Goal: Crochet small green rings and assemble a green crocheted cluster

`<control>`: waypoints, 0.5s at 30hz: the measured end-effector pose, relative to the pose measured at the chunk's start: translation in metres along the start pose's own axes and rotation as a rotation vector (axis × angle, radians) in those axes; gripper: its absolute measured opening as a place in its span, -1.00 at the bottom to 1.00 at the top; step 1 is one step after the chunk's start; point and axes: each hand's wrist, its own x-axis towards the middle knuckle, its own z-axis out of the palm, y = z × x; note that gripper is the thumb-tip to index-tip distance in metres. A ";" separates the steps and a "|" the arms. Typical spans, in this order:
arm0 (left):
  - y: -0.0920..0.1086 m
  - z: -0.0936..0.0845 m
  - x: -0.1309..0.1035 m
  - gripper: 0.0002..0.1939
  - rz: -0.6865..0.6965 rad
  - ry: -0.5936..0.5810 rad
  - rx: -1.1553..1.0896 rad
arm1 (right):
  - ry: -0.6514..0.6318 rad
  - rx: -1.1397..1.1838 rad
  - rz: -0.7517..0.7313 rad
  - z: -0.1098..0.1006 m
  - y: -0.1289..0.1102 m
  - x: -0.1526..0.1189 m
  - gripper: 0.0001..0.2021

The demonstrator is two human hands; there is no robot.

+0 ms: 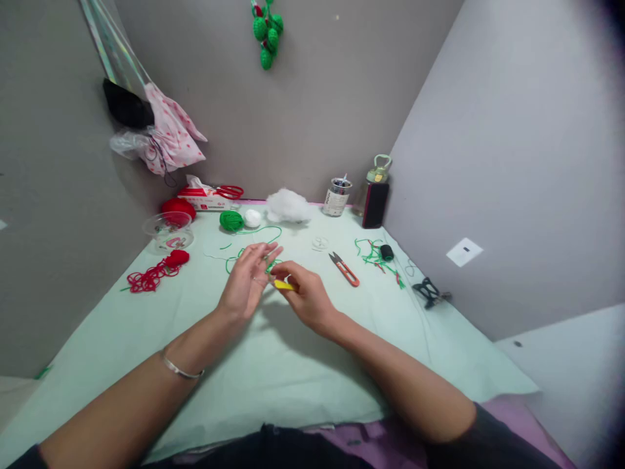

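My left hand (249,277) is raised over the middle of the table, palm turned up and fingers stretched out. Green yarn (274,264) shows behind its fingertips; whether it touches them I cannot tell. In my right hand (307,293) is a yellow-handled crochet hook (284,285), pinched between thumb and fingers. The hook's thin tip points at the left palm, where any small stitch work is too fine to make out. A loose green strand runs back to a green yarn ball (231,221), beside a white yarn ball (252,218).
Orange thread snips (344,270) lie right of my hands, near yarn scraps (375,253) and a black clip (430,293). Red yarn (149,277) and clear plastic containers (170,241) are left. White stuffing (288,206), a tin (336,197) and a phone (375,204) stand by the walls.
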 end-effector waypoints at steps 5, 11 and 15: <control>-0.001 -0.018 0.008 -0.69 0.119 0.063 0.099 | -0.043 -0.084 0.006 0.000 0.003 -0.001 -0.90; 0.007 -0.036 0.003 -0.78 0.096 0.008 0.333 | -0.051 -0.548 0.187 -0.081 0.025 0.038 -0.87; 0.003 -0.043 0.003 -0.75 -0.034 -0.029 0.449 | -0.023 -0.766 0.357 -0.136 0.058 0.065 -0.83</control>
